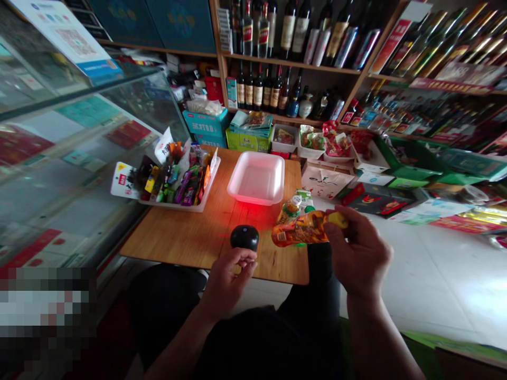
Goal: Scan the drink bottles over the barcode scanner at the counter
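Observation:
My left hand (233,277) is closed round the lower part of a black barcode scanner (244,237), whose rounded head points away from me over the table. Red light from it falls on the wood and the near wall of the white plastic tray (255,179). By its yellow cap, my right hand (362,250) grips a drink bottle (299,229) with an orange label, tilted almost flat, its base towards the scanner. Just behind this bottle stands another bottle (290,208) with a white cap, partly covered, near some green-capped items that are mostly hidden.
On the left of the wooden table (170,232) is a basket (206,203) full of packaged snacks. A glass display case (79,158) runs along the left. Shelves of wine bottles (289,31) rise behind. Boxes and bins (412,158) line the right, beyond the pale floor.

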`<state>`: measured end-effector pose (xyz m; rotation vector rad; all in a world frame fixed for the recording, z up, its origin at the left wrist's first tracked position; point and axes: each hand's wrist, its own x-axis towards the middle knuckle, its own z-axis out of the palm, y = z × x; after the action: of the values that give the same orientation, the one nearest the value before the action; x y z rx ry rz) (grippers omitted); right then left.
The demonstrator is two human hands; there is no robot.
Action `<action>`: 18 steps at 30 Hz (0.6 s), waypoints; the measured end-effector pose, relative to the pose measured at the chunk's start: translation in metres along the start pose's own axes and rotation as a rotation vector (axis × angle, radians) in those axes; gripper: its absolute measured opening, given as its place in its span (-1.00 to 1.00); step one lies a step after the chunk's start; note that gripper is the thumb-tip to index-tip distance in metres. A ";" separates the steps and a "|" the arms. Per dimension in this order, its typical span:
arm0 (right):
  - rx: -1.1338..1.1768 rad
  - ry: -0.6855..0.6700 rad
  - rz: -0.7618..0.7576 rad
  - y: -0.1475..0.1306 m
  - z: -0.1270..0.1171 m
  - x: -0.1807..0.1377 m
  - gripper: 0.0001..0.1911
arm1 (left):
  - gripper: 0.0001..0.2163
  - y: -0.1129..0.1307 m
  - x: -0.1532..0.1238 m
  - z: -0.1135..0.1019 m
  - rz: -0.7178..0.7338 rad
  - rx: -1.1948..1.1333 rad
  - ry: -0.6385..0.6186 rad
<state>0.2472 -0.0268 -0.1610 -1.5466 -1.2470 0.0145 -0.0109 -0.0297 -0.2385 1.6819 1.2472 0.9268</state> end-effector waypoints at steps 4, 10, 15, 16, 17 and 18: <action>0.277 0.092 0.081 -0.012 0.012 0.022 -0.64 | -0.65 0.012 0.023 -0.007 -0.031 -0.211 0.090; 0.448 0.003 0.181 -0.011 0.049 0.037 -0.63 | -0.59 0.014 0.060 -0.019 -0.055 -0.571 0.149; 0.451 -0.078 0.215 0.000 0.077 0.034 -0.62 | -0.60 -0.018 0.079 -0.025 -0.209 -0.728 0.219; 0.419 -0.092 0.206 0.002 0.081 0.032 -0.63 | -0.61 -0.024 0.082 -0.025 -0.224 -0.740 0.226; 0.377 -0.107 0.191 0.005 0.084 0.030 -0.64 | -0.61 -0.029 0.085 -0.025 -0.236 -0.753 0.228; 0.329 -0.121 0.169 0.007 0.087 0.028 -0.65 | -0.60 -0.034 0.088 -0.026 -0.244 -0.762 0.225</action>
<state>0.2139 0.0548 -0.1849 -1.3726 -1.1389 0.4085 -0.0254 0.0658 -0.2525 0.8291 1.0176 1.2559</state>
